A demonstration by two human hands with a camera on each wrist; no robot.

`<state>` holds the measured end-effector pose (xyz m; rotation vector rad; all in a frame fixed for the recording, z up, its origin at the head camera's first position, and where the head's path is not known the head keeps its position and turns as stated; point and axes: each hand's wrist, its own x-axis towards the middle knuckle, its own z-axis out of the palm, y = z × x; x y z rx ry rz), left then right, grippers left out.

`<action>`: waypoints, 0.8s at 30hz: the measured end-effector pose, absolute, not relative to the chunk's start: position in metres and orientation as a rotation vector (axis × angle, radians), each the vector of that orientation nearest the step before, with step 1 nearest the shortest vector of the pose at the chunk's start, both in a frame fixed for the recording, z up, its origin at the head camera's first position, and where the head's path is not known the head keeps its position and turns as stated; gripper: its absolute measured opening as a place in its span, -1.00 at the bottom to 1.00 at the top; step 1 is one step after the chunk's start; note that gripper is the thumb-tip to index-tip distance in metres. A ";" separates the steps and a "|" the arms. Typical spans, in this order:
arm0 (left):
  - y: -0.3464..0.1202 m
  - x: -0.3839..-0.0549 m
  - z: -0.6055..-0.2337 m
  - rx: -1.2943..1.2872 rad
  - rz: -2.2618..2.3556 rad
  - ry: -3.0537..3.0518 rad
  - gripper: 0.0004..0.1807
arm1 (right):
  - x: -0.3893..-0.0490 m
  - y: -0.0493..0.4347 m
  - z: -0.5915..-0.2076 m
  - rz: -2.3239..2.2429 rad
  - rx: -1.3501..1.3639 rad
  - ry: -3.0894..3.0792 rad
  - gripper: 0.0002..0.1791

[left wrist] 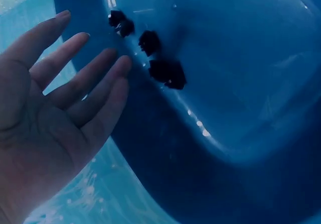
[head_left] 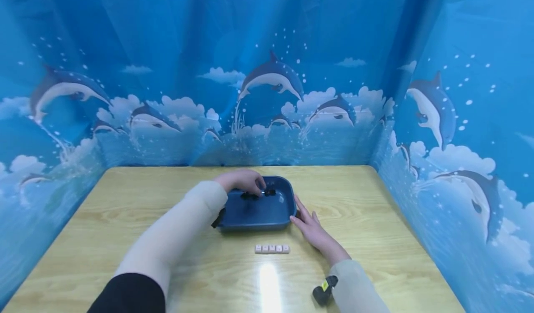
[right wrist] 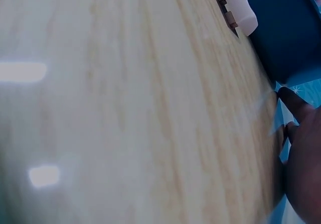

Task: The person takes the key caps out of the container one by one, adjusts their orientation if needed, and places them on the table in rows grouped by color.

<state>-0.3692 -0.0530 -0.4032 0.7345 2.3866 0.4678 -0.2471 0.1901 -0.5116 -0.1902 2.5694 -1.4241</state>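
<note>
A dark blue tray [head_left: 254,213] stands on the table, with several small black pieces [head_left: 270,192] lying along its far side; their kind is hard to tell. My left hand [head_left: 244,181] hangs over the tray's far left part, just above those pieces. In the left wrist view the fingers of that hand [left wrist: 60,98] are loosely extended and hold nothing, beside the black pieces [left wrist: 168,73]. My right hand [head_left: 310,227] touches the tray's right side with extended fingers. A row of several white keycap-like blocks [head_left: 272,249] lies in front of the tray.
The wooden table [head_left: 354,197] ends at a blue dolphin-print curtain [head_left: 267,137] at the back and sides. A black wrist camera [head_left: 323,292] sits by the right sleeve. A bright light reflection lies on the table's near part.
</note>
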 end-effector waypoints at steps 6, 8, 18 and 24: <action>-0.045 -0.369 -0.412 0.641 0.479 2.315 -0.62 | -0.246 0.192 -0.512 -1.439 -0.205 2.554 -0.26; -0.044 -0.369 -0.415 0.618 0.472 2.307 -0.62 | -0.246 0.193 -0.512 -1.450 -0.221 2.544 -0.27; -0.041 -0.363 -0.431 0.783 0.235 2.425 -0.64 | -0.249 0.194 -0.512 -1.426 -0.248 2.576 -0.27; -0.038 -0.360 -0.435 0.794 0.227 2.470 -0.70 | -0.249 0.193 -0.512 -1.422 -0.229 2.562 -0.27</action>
